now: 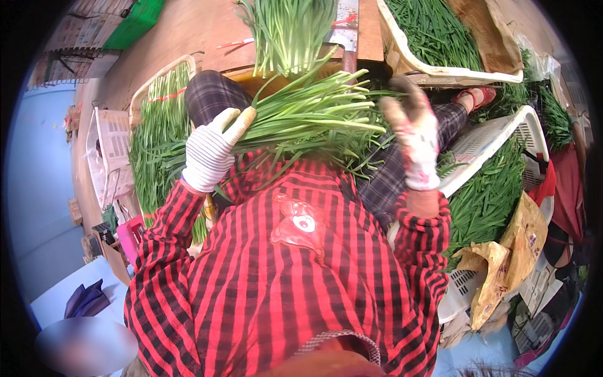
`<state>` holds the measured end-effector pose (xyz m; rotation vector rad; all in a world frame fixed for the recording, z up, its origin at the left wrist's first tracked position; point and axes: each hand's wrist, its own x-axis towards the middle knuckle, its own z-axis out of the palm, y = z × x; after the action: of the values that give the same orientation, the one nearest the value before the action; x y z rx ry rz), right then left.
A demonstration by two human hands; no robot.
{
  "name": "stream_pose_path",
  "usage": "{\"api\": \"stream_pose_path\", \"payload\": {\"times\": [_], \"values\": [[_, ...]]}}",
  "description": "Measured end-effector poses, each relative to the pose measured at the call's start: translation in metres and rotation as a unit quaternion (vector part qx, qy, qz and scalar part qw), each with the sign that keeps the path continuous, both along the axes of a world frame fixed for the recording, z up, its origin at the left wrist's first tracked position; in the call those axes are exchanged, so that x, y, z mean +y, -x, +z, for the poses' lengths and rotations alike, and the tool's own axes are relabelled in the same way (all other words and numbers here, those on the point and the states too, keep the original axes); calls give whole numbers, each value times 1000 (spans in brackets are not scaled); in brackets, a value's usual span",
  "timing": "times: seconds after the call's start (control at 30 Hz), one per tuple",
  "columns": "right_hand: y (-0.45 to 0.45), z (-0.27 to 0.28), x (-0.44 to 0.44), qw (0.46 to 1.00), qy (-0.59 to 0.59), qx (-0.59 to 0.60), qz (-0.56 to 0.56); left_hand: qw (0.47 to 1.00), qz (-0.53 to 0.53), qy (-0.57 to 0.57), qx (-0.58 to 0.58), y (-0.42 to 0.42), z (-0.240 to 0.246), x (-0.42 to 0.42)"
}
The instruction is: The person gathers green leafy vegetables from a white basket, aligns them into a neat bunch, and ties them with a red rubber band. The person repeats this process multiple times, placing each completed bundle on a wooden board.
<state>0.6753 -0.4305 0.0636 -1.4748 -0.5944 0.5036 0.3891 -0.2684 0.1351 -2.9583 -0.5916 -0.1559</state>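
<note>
My left hand (214, 146), in a striped white knit glove, grips a loose bunch of long green leafy stalks (311, 108), like Chinese chives, lying across my lap. Their pale cut ends point to the right. My right hand (414, 127), in a stained white glove, is raised just right of those ends, partly blurred, its fingers apart; I see no stalks clearly held in it. Loose thin leaves (348, 155) hang below the bunch over my lap. Beyond it, another bunch of stalks (292, 37) lies with pale ends towards me on a low board.
On the left, a crate (136, 101) holds stalks tied with red bands. Crates of green leaves stand at upper right (393, 28) and right (530, 118). Torn brown paper (494, 273) lies at lower right. A green crate (136, 23) is at upper left. Part of another person shows at lower left.
</note>
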Motion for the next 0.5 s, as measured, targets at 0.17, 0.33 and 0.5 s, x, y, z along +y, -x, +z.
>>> {"api": "stream_pose_path", "payload": {"times": [0.17,0.33,0.5], "values": [[32,-12,20,946,-133,292,41,999,-29,11,8,-9,-3,-4],[-29,-6,-10,759,-347,550,-2,999,-39,0,-7,-4,0,0],[-63,-16,-38,999,-9,-13,-42,997,-68,-21,13,0,3,2]]}}
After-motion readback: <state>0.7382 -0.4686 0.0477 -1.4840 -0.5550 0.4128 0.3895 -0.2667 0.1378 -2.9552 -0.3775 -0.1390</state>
